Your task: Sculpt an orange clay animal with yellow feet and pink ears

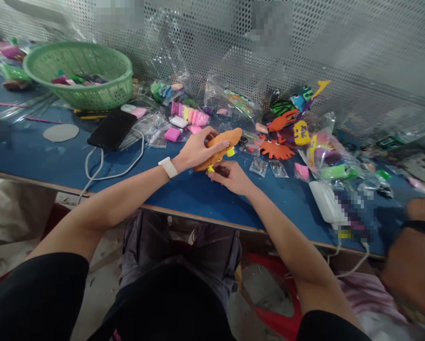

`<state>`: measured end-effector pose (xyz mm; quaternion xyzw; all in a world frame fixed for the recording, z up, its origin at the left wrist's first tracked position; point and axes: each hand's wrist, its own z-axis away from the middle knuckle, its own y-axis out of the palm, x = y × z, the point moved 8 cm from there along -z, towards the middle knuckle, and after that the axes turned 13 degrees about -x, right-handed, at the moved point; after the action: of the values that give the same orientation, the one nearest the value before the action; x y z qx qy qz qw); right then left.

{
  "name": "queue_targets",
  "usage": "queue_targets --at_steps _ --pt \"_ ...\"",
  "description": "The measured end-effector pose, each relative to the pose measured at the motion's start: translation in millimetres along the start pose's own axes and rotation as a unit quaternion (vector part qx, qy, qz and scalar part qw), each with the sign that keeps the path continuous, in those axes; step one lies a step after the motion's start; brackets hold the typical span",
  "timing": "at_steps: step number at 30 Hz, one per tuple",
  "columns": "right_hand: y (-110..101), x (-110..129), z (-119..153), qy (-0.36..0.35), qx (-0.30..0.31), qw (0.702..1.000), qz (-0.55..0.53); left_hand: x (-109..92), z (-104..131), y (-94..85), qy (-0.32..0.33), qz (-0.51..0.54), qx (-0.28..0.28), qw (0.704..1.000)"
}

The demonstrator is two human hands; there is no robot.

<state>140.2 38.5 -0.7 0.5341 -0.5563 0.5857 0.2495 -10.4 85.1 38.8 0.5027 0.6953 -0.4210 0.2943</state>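
- Black shirt (155, 303) lies nearest, at six o'clock.
- Left hand (197, 149) holds the orange figure (235, 136) over the table (184, 192); right hand (235, 177), fingers narrowed, is at its lower yellow piece (211, 168); whether gripping, I cannot tell.
- Step in hand: apparently working that piece; next move probably calls for a steady left hold.
- Room opens toward six, ending at the table's edge; orange crab (276, 149) limits three o'clock.

Hands (195, 148) 2 — wearer's own | held orange piece (230, 136) 1 | basket (91, 94) 1 | phone (113, 129) 1 | pink sticks (43, 120) 2
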Motion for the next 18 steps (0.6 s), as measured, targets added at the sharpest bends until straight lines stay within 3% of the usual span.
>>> queue_targets --at_steps 6,13,18 --pt "0.3 -8.9 -1.7 0.068 -0.014 0.995 -0.073 6.4 -2.4 -0.7 0.001 0.010 -0.011 1.000" --pt "3.7 -8.4 -3.8 0.068 -0.024 0.988 -0.137 7.7 -2.6 -2.3 0.001 0.009 -0.022 1.000" --pt "7.0 -9.9 -2.9 0.050 -0.029 0.992 -0.110 9.9 -2.0 -4.7 -0.001 -0.006 -0.048 0.999"
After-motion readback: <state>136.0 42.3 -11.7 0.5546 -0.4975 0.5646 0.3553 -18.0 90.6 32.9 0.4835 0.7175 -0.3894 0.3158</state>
